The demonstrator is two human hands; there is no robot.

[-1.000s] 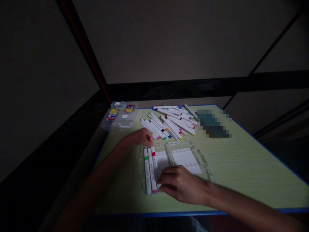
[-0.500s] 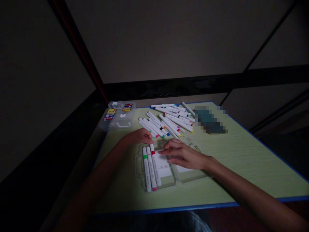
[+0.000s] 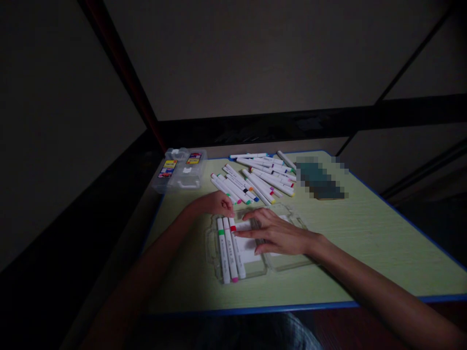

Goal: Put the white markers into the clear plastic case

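An open clear plastic case (image 3: 211, 253) lies on the green table (image 3: 365, 243) in front of me. Three white markers (image 3: 229, 250) lie side by side in its left half, with green, pink and red bands. My right hand (image 3: 273, 232) lies flat over the case with fingers stretched out, the fingertips touching the marker with the red band. At the far left rim of the case rests my left hand (image 3: 217, 203), its fingers curled, by the tops of the markers. Whether it grips anything is hidden.
A loose heap of several white markers (image 3: 255, 179) with coloured caps lies behind the case. A second clear case (image 3: 180, 171) with colourful labels stands shut at the far left corner. A blurred dark-green object (image 3: 321, 181) lies at the far right. The table has a blue edge.
My right hand moved from the near end of the case up and left to the top of the third marker. My left hand barely moved. The view shifted slightly.
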